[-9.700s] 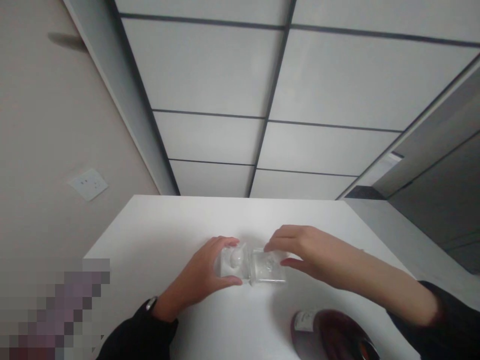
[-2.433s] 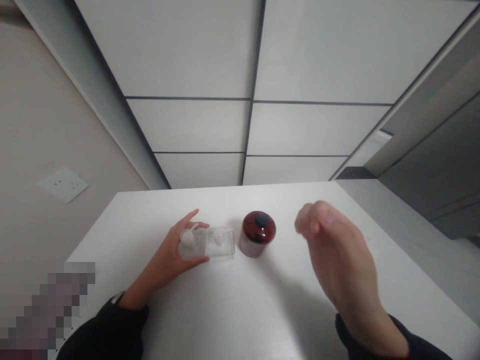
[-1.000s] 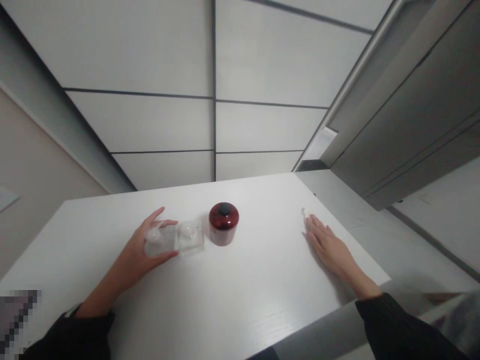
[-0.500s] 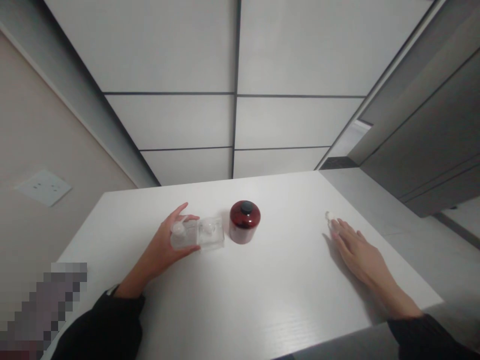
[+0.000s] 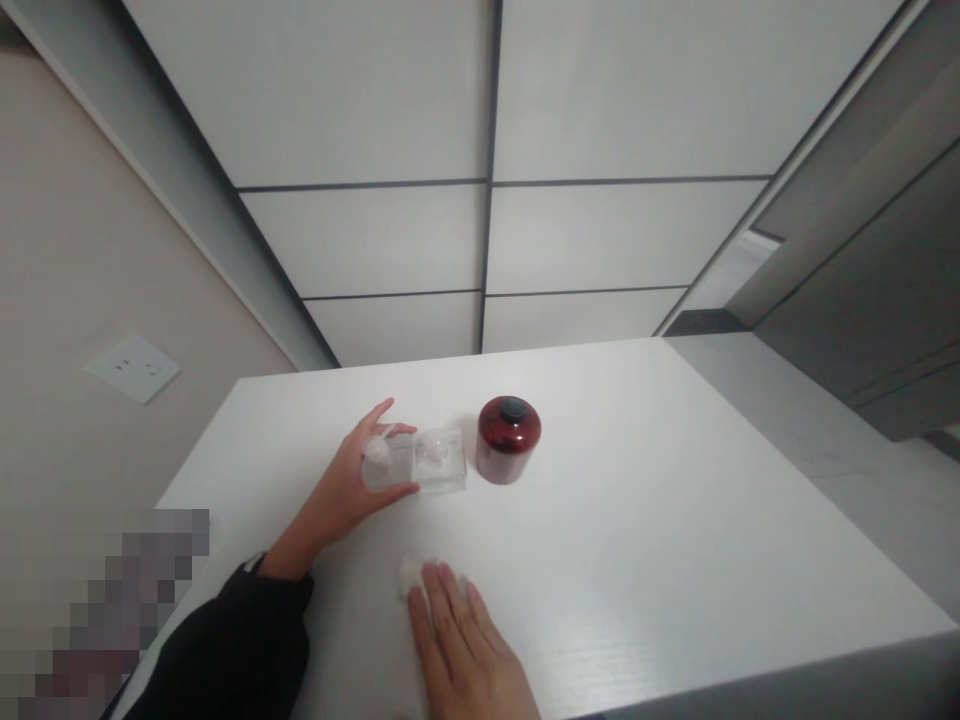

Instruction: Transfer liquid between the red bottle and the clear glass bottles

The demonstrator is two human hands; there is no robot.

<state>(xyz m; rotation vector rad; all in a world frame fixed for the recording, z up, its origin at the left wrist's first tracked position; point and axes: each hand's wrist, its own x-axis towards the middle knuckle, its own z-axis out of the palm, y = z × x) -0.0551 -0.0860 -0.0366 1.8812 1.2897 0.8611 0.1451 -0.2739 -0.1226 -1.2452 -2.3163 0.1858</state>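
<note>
My left hand [image 5: 356, 480] is at the left of the table, its thumb and fingers curved around a pair of clear square containers side by side. The left clear container [image 5: 388, 462] has a rounded white piece at its top; the right clear container [image 5: 444, 462] is mostly outside the grasp. Just to the right stands a dark red bottle [image 5: 508, 440] with a black cap, apart from both hands. Near the front, my right hand [image 5: 469, 650] lies flat with fingers stretched forward, pressing a small white tissue-like wad [image 5: 411, 575] on the tabletop. The fingers partly hide the wad.
The white table [image 5: 675, 520] has its far edge close to pale panelled doors [image 5: 592, 240]. A wall with a socket plate [image 5: 139, 368] is on the left. Grey floor [image 5: 840, 440] shows beyond the right edge.
My right hand has swept from the table's right side to the front left, with the white wad moving under its fingers. My left hand stays around the clear containers; the view has shifted slightly.
</note>
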